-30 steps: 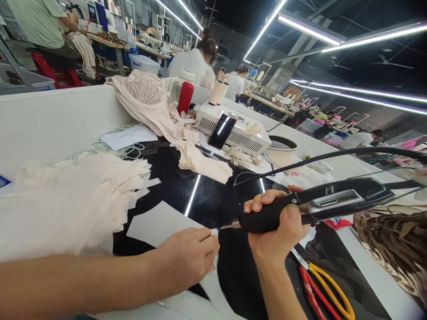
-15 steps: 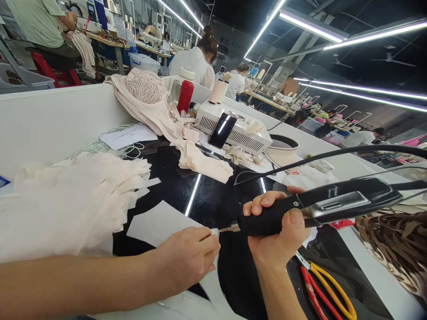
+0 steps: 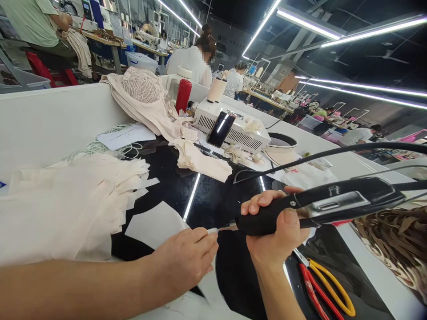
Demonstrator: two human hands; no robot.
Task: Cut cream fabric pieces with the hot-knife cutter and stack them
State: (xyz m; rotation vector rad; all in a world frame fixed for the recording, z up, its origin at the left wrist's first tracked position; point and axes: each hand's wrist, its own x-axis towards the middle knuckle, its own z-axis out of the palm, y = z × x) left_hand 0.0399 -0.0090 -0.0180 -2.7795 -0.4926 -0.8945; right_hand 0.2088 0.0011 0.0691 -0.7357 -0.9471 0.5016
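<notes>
The left grip [image 3: 191, 253] is pinched, thumb to fingers, on a small white end [image 3: 212, 230], mostly hidden by the knuckles; I cannot tell if it joins the white sheet [image 3: 153, 226] on the bench [image 3: 216, 200] under and beyond that grip; the right grip [image 3: 278, 233] is wrapped round a black tool [image 3: 336, 200], whose thin tip is right by the white end, contact unclear.

Scissors [image 3: 310, 284] lie just right of the right wrist, their blades partly hidden; brown straps [image 3: 396, 240] are heaped further right, behind the tool's rear end; pale cloth [image 3: 60, 209] is piled left of the left grip, near that forearm; a black cable [image 3: 333, 155] arches beyond the right grip, across the view of the bench's far side.

Beyond both grips sit cream folded pieces [image 3: 203, 162], then a phone [image 3: 220, 129] leaning on a vented white box [image 3: 248, 135] with a spool [image 3: 216, 90] on top; further off and left are a red bottle [image 3: 183, 95] and a beige garment [image 3: 140, 100] draped over the white partition [image 3: 50, 124]; past it, people [image 3: 188, 62] sit working.
</notes>
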